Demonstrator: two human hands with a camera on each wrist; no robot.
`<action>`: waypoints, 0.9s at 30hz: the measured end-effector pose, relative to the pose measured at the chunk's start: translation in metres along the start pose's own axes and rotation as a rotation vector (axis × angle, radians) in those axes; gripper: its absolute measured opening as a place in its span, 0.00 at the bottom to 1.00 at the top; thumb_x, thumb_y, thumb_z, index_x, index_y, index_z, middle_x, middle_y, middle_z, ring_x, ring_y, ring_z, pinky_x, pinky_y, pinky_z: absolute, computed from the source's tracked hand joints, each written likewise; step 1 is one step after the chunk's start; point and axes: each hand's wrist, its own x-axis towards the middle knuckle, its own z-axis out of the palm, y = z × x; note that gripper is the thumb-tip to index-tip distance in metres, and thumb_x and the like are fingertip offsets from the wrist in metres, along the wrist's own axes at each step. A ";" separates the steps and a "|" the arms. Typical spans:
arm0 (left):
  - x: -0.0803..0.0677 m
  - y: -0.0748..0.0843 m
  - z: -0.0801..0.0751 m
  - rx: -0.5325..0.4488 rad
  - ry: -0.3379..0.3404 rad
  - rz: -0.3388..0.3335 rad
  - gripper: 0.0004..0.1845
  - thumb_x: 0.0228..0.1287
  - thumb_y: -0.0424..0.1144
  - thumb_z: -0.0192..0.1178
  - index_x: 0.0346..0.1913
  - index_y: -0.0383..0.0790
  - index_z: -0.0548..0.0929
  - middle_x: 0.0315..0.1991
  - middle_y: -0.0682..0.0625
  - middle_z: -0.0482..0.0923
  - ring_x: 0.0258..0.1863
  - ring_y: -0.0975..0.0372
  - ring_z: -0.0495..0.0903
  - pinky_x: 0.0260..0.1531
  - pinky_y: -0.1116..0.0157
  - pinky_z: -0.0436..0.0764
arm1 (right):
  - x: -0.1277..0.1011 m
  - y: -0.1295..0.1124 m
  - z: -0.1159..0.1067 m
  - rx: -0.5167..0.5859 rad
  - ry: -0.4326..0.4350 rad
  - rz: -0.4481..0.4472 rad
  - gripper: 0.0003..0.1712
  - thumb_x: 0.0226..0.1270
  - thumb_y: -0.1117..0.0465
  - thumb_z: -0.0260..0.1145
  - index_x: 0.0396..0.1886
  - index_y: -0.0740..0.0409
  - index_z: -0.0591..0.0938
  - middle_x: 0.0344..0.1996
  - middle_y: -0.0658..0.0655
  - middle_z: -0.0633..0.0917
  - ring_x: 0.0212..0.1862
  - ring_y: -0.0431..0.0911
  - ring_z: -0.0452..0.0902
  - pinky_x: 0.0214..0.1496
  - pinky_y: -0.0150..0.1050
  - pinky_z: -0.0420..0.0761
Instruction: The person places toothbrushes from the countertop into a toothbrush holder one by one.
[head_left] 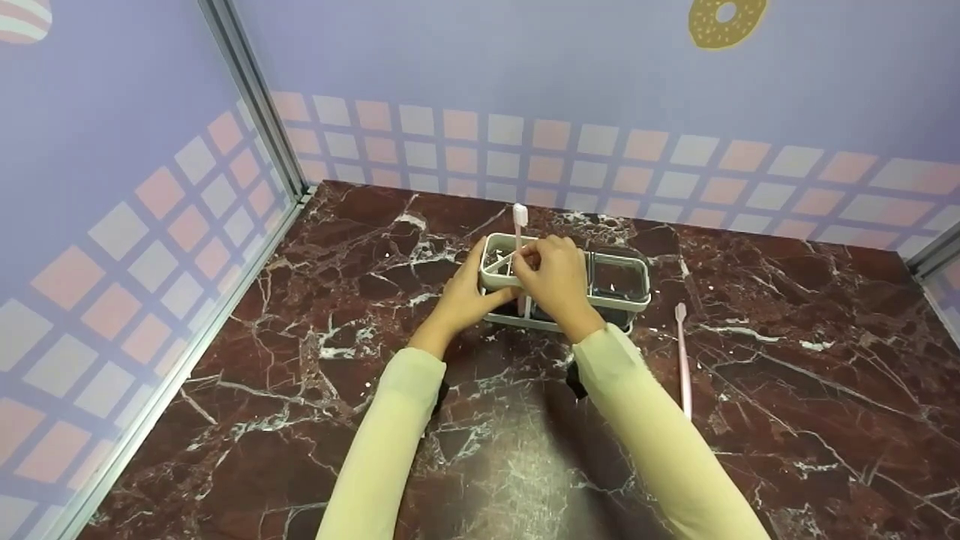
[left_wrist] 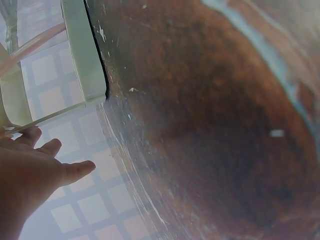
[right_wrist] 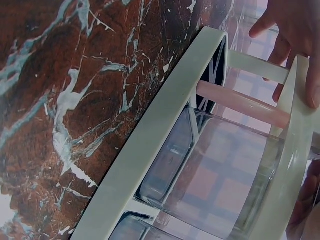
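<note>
A white toothbrush holder (head_left: 637, 304) with clear cups (right_wrist: 225, 175) stands on the marble table. A pink toothbrush (head_left: 519, 217) stands upright in its left compartment, and its handle (right_wrist: 240, 102) crosses that slot. My right hand (head_left: 551, 274) reaches over the holder, fingers curled at the brush handle and lying on the rim (right_wrist: 165, 125). My left hand (head_left: 463, 300) rests against the holder's left end with fairly straight fingers (left_wrist: 50, 147) beside the white frame (left_wrist: 82, 50). Whether the right fingertips pinch the handle is partly hidden.
A second pink toothbrush (head_left: 683, 360) lies flat on the table to the right of the holder. Tiled walls close the table at the left (head_left: 150, 225) and at the back (head_left: 600, 150). Dark red marble (head_left: 487, 465) stretches toward me.
</note>
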 end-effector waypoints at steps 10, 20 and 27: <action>0.002 -0.001 0.001 0.016 0.002 -0.024 0.55 0.55 0.54 0.69 0.78 0.48 0.45 0.73 0.41 0.58 0.67 0.49 0.65 0.66 0.52 0.64 | 0.001 -0.002 0.001 -0.030 -0.010 0.031 0.10 0.58 0.57 0.67 0.26 0.59 0.88 0.25 0.56 0.84 0.33 0.54 0.75 0.42 0.50 0.70; 0.000 -0.001 0.001 0.025 0.011 0.006 0.54 0.55 0.53 0.69 0.78 0.48 0.46 0.70 0.39 0.62 0.65 0.48 0.67 0.65 0.51 0.66 | 0.001 -0.002 0.002 -0.025 0.001 0.035 0.09 0.57 0.56 0.69 0.28 0.58 0.88 0.26 0.56 0.84 0.33 0.54 0.75 0.42 0.50 0.71; 0.001 -0.001 0.001 0.022 0.012 0.015 0.54 0.56 0.52 0.70 0.78 0.47 0.46 0.70 0.38 0.62 0.65 0.47 0.68 0.65 0.51 0.66 | 0.000 -0.002 0.000 -0.016 0.000 0.028 0.10 0.58 0.56 0.69 0.29 0.59 0.89 0.25 0.55 0.83 0.33 0.53 0.75 0.41 0.49 0.70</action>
